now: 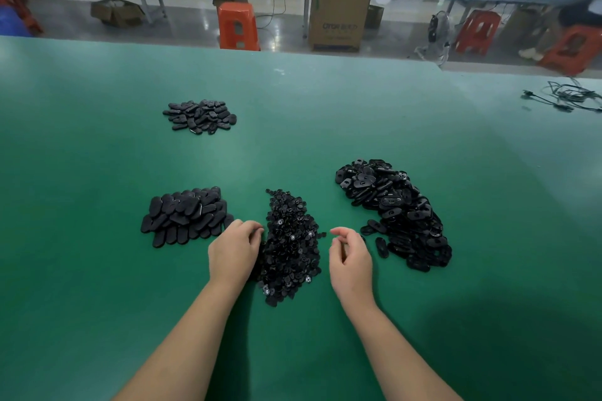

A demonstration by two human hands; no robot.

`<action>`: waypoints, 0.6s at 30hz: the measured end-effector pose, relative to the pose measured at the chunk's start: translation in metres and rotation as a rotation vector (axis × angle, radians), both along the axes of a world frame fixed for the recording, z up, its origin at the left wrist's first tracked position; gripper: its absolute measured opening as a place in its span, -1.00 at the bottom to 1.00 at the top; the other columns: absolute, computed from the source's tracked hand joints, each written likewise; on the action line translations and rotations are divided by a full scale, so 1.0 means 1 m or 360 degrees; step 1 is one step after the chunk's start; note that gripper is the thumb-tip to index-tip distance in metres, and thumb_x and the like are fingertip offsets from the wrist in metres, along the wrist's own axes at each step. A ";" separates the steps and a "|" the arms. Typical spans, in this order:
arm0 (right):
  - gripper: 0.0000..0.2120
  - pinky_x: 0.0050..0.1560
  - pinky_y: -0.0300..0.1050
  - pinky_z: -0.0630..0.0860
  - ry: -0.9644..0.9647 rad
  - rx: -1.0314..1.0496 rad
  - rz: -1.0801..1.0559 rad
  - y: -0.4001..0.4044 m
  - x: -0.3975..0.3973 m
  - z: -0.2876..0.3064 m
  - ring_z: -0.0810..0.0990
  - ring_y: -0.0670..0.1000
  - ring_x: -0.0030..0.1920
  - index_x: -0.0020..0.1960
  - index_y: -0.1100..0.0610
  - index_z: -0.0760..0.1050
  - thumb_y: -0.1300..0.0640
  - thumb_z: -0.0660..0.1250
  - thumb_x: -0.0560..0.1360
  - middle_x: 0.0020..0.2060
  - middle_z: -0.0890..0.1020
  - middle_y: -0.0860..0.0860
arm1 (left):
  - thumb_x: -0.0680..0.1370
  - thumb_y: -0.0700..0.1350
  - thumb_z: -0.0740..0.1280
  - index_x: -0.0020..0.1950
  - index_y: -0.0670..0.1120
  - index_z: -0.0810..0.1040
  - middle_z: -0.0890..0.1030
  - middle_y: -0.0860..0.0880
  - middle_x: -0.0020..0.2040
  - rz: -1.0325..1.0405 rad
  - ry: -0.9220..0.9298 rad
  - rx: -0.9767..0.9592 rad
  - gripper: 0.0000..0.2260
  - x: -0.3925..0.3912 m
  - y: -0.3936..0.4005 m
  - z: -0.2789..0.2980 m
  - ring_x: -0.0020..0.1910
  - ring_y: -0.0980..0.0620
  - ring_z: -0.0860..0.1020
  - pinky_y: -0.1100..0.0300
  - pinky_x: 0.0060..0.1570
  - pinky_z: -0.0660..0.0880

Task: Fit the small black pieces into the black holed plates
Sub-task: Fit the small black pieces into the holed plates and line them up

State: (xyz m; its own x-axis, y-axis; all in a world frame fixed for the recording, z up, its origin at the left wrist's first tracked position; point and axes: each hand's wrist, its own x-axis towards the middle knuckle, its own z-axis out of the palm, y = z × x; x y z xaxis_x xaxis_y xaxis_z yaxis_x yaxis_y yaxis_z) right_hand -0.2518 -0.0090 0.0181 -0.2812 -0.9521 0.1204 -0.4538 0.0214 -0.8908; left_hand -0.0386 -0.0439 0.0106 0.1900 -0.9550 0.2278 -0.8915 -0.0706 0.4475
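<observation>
L hand (234, 249) fingers curled into small-pieces pile (290, 247), grip unclear, R hand (350, 257) loosely curled, empty, near holed plates (395, 212)

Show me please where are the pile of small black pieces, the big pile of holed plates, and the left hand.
pile of small black pieces (290, 247), head view, middle of the heap.
big pile of holed plates (395, 212), head view, centre of the heap.
left hand (233, 251), head view, back of the hand.

My left hand (233, 251) lay palm-down, fingers curled toward one o'clock; my right hand (350, 259) hovered, fingers loosely curled.
</observation>
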 end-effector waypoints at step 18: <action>-0.77 0.04 -0.07 0.56 0.1179 0.0624 0.0427 -0.046 -0.068 0.026 0.61 0.03 0.06 0.27 0.02 0.54 0.06 0.33 0.63 0.17 0.48 -0.04 | 0.62 -0.02 0.32 -0.04 0.02 0.60 0.51 0.13 -0.07 -0.0033 0.0044 0.0021 -0.91 0.001 0.000 -0.003 -0.34 0.13 0.50 0.24 -0.45 0.31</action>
